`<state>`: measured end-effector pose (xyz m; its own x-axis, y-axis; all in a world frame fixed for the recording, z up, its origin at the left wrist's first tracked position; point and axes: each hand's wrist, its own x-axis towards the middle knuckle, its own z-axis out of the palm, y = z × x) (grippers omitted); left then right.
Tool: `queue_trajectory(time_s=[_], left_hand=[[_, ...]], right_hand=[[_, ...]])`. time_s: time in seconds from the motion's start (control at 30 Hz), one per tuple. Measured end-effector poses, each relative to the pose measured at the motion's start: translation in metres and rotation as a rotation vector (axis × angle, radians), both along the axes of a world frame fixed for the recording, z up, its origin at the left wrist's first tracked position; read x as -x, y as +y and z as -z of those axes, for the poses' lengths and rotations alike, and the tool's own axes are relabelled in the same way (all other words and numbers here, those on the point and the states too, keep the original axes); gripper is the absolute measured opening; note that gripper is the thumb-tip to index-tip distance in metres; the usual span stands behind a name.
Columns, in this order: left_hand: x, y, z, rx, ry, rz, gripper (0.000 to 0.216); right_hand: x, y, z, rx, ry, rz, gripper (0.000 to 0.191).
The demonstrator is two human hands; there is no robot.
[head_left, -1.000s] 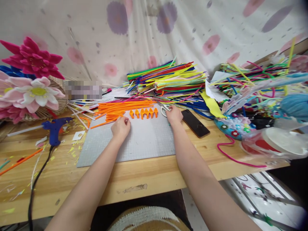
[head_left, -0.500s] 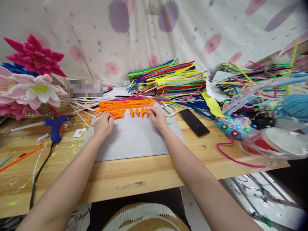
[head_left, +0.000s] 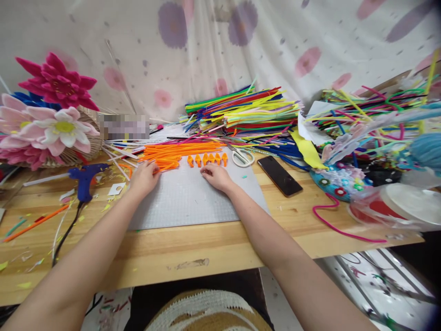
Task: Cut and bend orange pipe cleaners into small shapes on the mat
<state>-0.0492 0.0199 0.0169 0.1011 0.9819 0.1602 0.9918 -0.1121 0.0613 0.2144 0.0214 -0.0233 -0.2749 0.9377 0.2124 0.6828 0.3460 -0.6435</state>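
My left hand (head_left: 146, 177) rests at the left edge of the grey cutting mat (head_left: 193, 202). Its fingers are loosely bent and a little apart at the near ends of a pile of orange pipe cleaners (head_left: 182, 149); I see nothing held in them. Several small folded orange pipe-cleaner pieces (head_left: 216, 159) stand in a row along the back of the mat. Just in front of that row is my right hand (head_left: 217, 177), palm down, its bent fingers pointing left and holding nothing visible. White-handled scissors (head_left: 243, 158) lie to the right of the row.
A black phone (head_left: 279, 176) lies right of the mat. To the left are a blue glue gun (head_left: 86, 179) with its cord and fluffy flowers (head_left: 62, 131). Multicoloured pipe-cleaner bundles (head_left: 248, 110) line the back. A lidded tub (head_left: 396, 207) stands at the right edge.
My right hand has drawn back and left from the row's right end, uncovering orange pieces there. My left hand's fingers have loosened slightly beside the pile. The view has shifted a little.
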Motion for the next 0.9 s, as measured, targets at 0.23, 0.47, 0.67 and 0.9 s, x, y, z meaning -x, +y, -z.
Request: queue_trajectory(time_s=[0.23, 0.47, 0.67, 0.9], left_hand=[[-0.003, -0.002, -0.015, 0.008, -0.622, -0.051, 0.014], [-0.028, -0.014, -0.041, 0.597, -1.076, -0.083, 0.024], [-0.064, -0.026, -0.026, 0.685, -1.104, -0.008, 0.023], [-0.059, -0.028, -0.023, 0.662, -1.337, 0.047, 0.032]], right_hand=[[0.001, 0.0, -0.002, 0.014, 0.031, -0.007, 0.02], [0.017, -0.017, -0.024, -0.262, -0.053, -0.017, 0.034], [0.027, -0.018, -0.022, -0.317, -0.272, -0.192, 0.027], [0.016, -0.005, -0.013, -0.104, 0.18, 0.118, 0.016]])
